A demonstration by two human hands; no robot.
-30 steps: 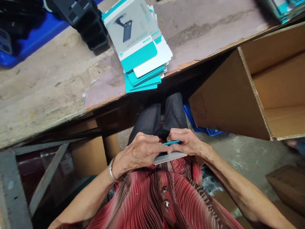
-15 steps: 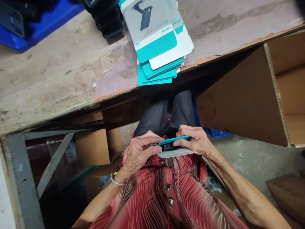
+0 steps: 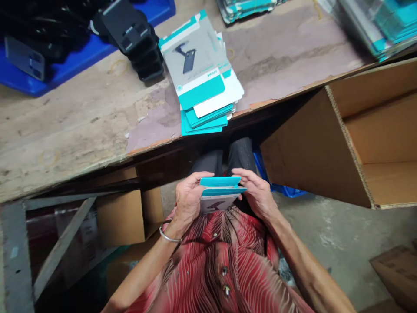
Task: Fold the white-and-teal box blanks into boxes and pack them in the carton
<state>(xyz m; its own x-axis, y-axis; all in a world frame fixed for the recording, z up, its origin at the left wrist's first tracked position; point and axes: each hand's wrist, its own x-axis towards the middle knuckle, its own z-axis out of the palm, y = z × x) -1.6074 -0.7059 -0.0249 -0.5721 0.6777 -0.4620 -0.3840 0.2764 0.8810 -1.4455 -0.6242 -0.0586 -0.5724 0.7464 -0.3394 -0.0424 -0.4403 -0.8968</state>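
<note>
- One thin box (image 3: 219, 202), teal and grey-white, held over the lap between two hands, near side of the bench (image 3: 81, 115).
- Left hand (image 3: 189, 194): fingers closed on the box's left edge, a silver bangle (image 3: 170, 237) at the wrist.
- Right hand (image 3: 259, 193): thumb and fingers pinched on the right edge, forefinger beside the far flap.
- Progress, as judged from here: the box is formed, but its teal top flap (image 3: 220, 181) stands up and the end is not yet closed. Whether anything sits inside cannot be told. Closing the end seems to be what is left for this one.
- One uneven pile of flat boxes (image 3: 197, 65) on the bench, straight ahead; apparently waiting.
- One stack of black phone cases (image 3: 132, 41), left of that pile, next to a blue tray (image 3: 73, 71) with more black goods in it.
- Teal packs (image 3: 395, 28) at far right, a second lot of packs (image 3: 250, 9) at far centre; these look finished.
- One open carton (image 3: 302, 148), near right, below the bench edge.
- Lettering: the top flat box carries a picture of a phone on a mount and a mark that seems to read "IRM", turned about; a similar mark shows on the top black case. Print on the held box is too small to read; smaller lines elsewhere are blurred.
</note>
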